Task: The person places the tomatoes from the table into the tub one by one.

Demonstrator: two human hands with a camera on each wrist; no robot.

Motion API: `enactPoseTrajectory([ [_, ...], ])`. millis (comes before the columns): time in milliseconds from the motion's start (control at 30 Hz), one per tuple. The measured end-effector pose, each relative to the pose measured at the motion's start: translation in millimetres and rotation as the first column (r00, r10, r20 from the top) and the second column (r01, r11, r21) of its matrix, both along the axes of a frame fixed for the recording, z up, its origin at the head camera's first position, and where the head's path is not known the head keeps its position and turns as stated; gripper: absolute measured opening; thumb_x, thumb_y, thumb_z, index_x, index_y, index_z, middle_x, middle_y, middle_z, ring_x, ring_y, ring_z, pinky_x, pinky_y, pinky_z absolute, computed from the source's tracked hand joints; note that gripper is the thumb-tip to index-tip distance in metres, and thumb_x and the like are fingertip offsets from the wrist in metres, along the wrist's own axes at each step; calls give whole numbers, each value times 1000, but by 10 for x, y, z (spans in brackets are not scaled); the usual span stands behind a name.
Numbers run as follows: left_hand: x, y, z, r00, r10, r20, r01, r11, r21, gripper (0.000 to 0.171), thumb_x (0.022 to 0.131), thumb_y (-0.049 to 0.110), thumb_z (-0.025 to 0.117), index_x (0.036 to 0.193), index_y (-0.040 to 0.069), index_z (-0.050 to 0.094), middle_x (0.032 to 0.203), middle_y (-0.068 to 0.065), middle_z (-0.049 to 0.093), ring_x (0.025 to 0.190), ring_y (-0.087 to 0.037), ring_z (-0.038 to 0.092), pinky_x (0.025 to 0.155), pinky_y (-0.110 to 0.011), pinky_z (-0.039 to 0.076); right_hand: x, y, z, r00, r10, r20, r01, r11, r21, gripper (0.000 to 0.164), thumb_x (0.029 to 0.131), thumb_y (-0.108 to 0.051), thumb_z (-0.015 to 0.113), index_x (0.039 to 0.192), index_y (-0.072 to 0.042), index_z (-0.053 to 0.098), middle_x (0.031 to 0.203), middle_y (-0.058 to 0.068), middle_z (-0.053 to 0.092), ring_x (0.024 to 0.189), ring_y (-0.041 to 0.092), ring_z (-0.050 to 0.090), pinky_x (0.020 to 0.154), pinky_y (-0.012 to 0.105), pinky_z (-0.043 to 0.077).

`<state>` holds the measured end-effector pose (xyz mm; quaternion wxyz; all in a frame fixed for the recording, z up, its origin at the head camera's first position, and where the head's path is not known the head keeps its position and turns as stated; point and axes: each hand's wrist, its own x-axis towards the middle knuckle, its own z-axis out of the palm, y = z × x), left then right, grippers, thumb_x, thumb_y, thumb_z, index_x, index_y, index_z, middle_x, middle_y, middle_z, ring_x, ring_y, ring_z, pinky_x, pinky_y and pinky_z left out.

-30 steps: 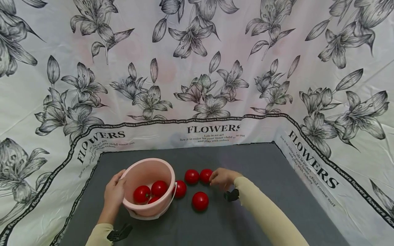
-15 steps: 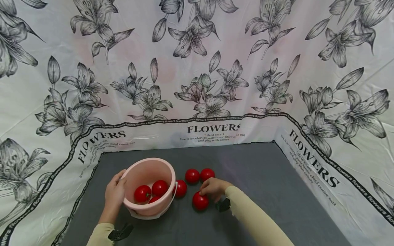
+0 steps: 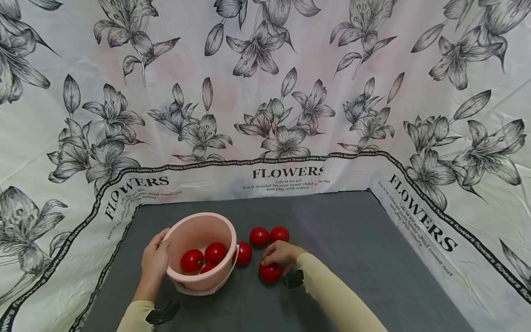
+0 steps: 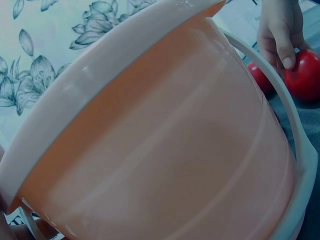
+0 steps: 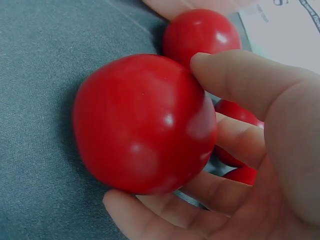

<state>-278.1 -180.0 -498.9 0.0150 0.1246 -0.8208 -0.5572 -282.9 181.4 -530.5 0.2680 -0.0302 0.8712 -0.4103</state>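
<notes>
Three red tomatoes [image 3: 191, 262] are lying inside a pink bucket [image 3: 195, 233], one of them partly hidden by the near rim. The person's left hand [image 3: 155, 253] is gripping the bucket at the left of its rim, while a pale handle [image 4: 295, 125] is hanging down the opposite side. The right hand [image 3: 282, 254] is pinching a fourth tomato [image 3: 269, 274], its thumb pressing one side and its fingers curling round the other; whether that tomato is resting on the gray tabletop [image 3: 352, 258], I cannot tell. A fifth tomato [image 3: 244, 254] is sitting just beside the bucket's right side. Beyond the right hand, a sixth tomato [image 3: 259, 237] and a seventh tomato [image 3: 280, 234] are sitting side by side. Pale yellow sleeves [image 3: 332, 286] are covering both forearms, and a white cloth [image 3: 224, 101] printed with black lilies is hanging behind the tabletop.
</notes>
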Motion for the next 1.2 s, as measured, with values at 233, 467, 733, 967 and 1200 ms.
enactPoseTrajectory([
  [233,-3,-13,7,1000,-8,7,8,1000,2,52,109,32,36,157,12,40,164,-18,35,150,-40,34,122,-59,29,-7,-9,0,1000,-5,-4,5,1000,0,22,90,-21,75,109,-10,76,109,4,70,97,21,67,63,46,63],
  [467,4,-8,11,1000,-3,12,3,1000,3,51,109,31,36,157,12,41,164,-19,36,150,-40,34,122,-59,30,-10,-8,-19,1000,-9,-5,9,1000,-4,20,90,-21,75,107,-11,77,107,3,70,92,20,67,63,44,63],
  [733,7,-17,13,1000,-8,14,8,1000,15,52,109,33,37,156,13,41,164,-18,36,149,-40,36,122,-59,30,-32,8,-58,1000,-9,-5,9,1000,-11,19,90,-20,73,106,-11,78,107,3,71,94,21,66,64,45,63],
  [967,8,-18,11,1000,-17,20,17,1000,18,52,109,33,35,158,13,39,164,-18,35,149,-39,35,122,-59,31,-46,8,13,1000,-8,3,8,1000,-12,19,91,-19,72,106,-9,77,107,4,70,96,22,65,64,48,63],
  [1200,0,-17,0,1000,-15,12,15,1000,13,52,109,33,35,158,13,39,164,-18,35,150,-40,34,122,-59,31,-163,61,221,999,-28,28,29,999,-18,25,91,-20,72,113,-8,75,115,7,68,105,24,61,68,50,63],
])
